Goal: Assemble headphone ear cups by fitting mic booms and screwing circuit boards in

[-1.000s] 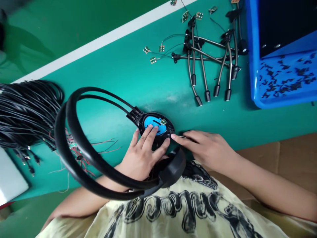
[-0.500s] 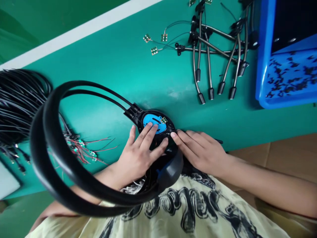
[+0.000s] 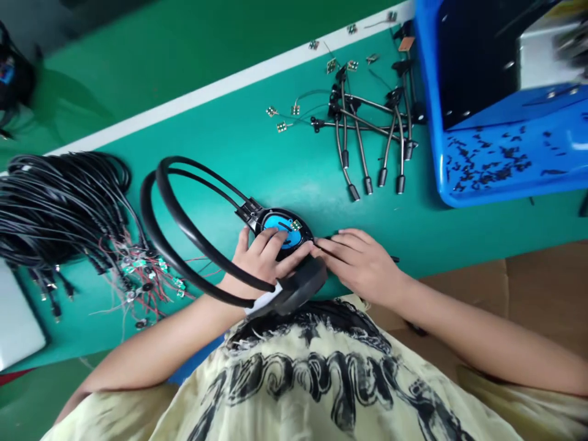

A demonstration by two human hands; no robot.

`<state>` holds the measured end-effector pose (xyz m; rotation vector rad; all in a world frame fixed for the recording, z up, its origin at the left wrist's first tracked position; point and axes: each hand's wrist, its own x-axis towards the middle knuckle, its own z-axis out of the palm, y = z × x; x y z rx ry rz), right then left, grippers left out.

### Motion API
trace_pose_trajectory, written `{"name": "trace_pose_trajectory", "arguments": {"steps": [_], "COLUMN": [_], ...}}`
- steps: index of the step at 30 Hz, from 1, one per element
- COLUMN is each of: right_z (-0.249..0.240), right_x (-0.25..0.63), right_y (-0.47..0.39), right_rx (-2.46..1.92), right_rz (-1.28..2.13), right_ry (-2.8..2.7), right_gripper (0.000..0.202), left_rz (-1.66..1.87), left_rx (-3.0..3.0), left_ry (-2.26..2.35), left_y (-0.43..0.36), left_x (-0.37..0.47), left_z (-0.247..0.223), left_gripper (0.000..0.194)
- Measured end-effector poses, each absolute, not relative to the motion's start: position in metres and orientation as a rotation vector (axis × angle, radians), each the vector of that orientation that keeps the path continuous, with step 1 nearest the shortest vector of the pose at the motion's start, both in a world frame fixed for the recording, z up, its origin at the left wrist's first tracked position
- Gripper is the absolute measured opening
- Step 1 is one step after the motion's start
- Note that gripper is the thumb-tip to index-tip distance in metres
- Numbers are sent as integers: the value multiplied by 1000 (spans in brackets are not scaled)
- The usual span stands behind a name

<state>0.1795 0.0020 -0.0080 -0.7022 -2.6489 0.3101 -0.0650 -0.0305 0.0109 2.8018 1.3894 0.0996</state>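
Note:
A black headset with a double headband stands tilted in front of me. Its open ear cup lies on the table, showing a blue disc with a small green circuit board on it. My left hand steadies this cup, fingers over the disc and thumb at the lower rim. Right beside that thumb, the fingertips of my right hand are pinched together at the cup's edge; what they hold is hidden. A thin black tip pokes out beyond the right hand. The other ear cup hangs nearer my body.
Several microphone booms with wired boards lie at the back. A blue tray at the right holds small black pieces and a dark panel. Black cables are heaped at the left, with red-wired parts beside them.
The camera view has shifted, showing more of the table's far side. The headband has swung up and right, and my left thumb has come to the rim by my right fingertips.

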Motion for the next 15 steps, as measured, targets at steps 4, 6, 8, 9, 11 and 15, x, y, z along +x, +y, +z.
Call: {"name": "trace_pose_trajectory", "arguments": {"steps": [4,6,8,9,11,15], "right_z": [-14,-13,-13,-13,-14,-18], "right_x": [182,180,178,177,175,176], "right_y": [0,-3,-7,-9,-11,-10], "right_rx": [-720,-742,-779,-798,-829,-854], "right_rz": [372,352,320,305,290,356], "right_ry": [-2583,-2598,-2615,-2610,-2590,-2591], "right_gripper": [27,26,25,25,23,25], "left_rz": [84,93,98,91,68,189], "left_rx": [2822,2817,2790,2777,2762,2797], "left_ry": [1448,1450,1464,1466,1451,1382], "left_y": [-28,-28,-27,-27,-27,-27], "left_x": [-61,-59,-58,-58,-58,-67], "left_z": [8,8,8,8,7,-1], "left_gripper": [41,40,40,40,42,44]}}
